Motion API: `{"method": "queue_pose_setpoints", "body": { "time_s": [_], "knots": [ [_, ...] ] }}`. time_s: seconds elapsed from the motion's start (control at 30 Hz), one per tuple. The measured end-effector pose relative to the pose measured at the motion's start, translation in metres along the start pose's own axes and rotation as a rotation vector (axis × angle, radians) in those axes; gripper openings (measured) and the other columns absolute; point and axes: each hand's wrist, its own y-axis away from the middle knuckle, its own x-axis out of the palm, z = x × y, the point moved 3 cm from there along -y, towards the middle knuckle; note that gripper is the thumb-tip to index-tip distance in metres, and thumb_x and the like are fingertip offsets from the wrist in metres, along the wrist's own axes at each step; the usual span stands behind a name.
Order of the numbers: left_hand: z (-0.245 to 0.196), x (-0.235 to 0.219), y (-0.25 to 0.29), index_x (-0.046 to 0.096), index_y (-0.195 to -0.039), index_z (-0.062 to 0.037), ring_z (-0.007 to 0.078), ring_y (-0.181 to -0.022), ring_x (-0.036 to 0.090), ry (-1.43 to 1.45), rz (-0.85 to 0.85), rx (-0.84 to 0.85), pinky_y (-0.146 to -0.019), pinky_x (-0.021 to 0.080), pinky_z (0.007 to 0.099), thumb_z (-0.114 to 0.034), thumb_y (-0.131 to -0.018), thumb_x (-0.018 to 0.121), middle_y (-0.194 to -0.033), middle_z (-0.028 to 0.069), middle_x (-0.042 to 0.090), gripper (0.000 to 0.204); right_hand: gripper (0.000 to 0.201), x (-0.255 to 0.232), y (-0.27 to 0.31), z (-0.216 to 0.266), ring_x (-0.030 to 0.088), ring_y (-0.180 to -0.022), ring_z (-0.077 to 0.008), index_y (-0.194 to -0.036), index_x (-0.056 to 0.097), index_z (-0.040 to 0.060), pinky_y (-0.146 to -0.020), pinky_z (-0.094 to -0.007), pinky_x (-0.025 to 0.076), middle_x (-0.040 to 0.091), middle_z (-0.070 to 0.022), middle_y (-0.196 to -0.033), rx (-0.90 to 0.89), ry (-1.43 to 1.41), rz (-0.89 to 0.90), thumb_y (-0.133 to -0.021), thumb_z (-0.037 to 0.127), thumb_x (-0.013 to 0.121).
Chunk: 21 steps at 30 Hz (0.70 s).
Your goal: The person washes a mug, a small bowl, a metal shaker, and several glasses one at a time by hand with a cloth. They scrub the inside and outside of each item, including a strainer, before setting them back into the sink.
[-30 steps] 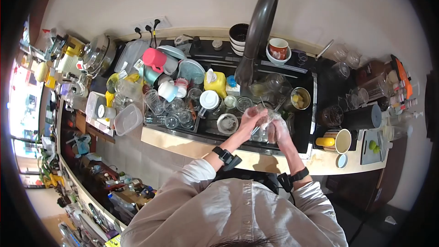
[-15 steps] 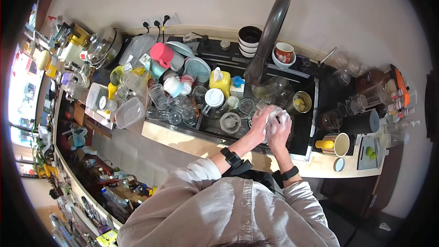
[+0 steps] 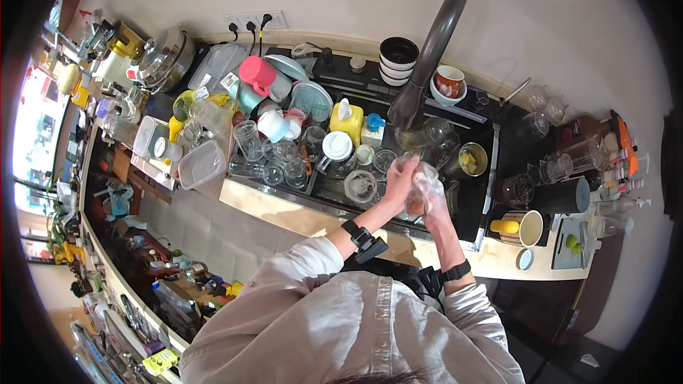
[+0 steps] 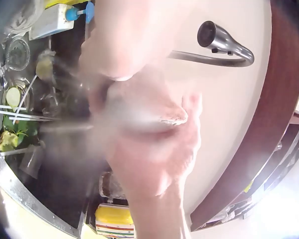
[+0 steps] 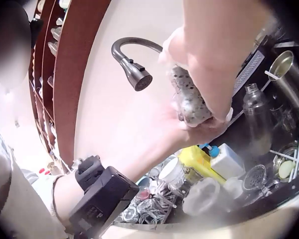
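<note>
Over the sink (image 3: 466, 220), both hands are close together around a grey, dark-speckled sponge (image 5: 192, 102) covered in white foam. My left hand (image 3: 400, 179) grips it from the left, and my right hand (image 3: 435, 203) grips it from the right. In the left wrist view, the left hand (image 4: 124, 42) comes from above and the right hand (image 4: 149, 159) lies below, with the sponge (image 4: 144, 102) partly hidden between them. The right wrist view shows the right hand (image 5: 214, 59) over the sponge and the left palm under it. Foam clings to the fingers.
A dark faucet (image 3: 430, 57) arches behind the hands. Left of them stand a white-lidded jar (image 3: 337, 146), a yellow bottle (image 3: 346, 124) and several glasses (image 3: 284, 163). A metal cup (image 3: 472, 160) with food scraps is in the sink's right side. A striped mug (image 3: 530, 227) stands on the right counter.
The hands have shifted and turned around the sponge. Thin sticks and clear glass seen by the hands a second ago no longer show there. The head view has swung slightly.
</note>
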Motion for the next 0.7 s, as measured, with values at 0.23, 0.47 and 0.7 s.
{"method": "queue_pose_setpoints", "body": {
  "time_s": [0.23, 0.47, 0.7],
  "knots": [
    [0.008, -0.025, -0.007, 0.059, -0.092, 0.0000, 0.0103, -0.071, 0.057, -0.143, -0.142, 0.062, -0.063, 0.048, 0.0278, -0.021, -0.088, 0.063, -0.082, 0.0052, 0.063, 0.022, 0.035, 0.005, 0.012, 0.001, 0.055, -0.086, -0.0115, -0.117, 0.056, 0.0019, -0.076, -0.0268, 0.046, 0.062, -0.0019, -0.097, -0.139, 0.421, 0.018, -0.088, 0.022, 0.062],
    [-0.051, -0.016, 0.002, 0.060, -0.077, 0.0040, 0.0107, -0.055, 0.052, -0.936, 0.216, 0.549, -0.053, 0.043, 0.0300, -0.015, -0.083, 0.062, -0.061, 0.0109, 0.059, 0.020, 0.032, -0.007, 0.018, 0.003, 0.052, -0.083, -0.0102, -0.113, 0.058, -0.0005, -0.075, -0.0264, 0.045, 0.061, -0.0015, -0.096, -0.060, 0.470, 0.127, -0.088, 0.020, 0.061],
    [-0.034, -0.034, -0.017, 0.059, -0.077, -0.0014, 0.0069, -0.058, 0.050, -0.828, 0.258, 0.295, -0.050, 0.040, 0.0258, -0.015, -0.083, 0.060, -0.065, 0.0044, 0.057, 0.015, 0.026, -0.002, 0.022, 0.010, 0.056, -0.073, -0.0156, -0.102, 0.061, -0.0002, -0.069, -0.0294, 0.046, 0.064, -0.0056, -0.084, -0.133, 0.585, 0.081, -0.086, 0.020, 0.063]
  ]
}}
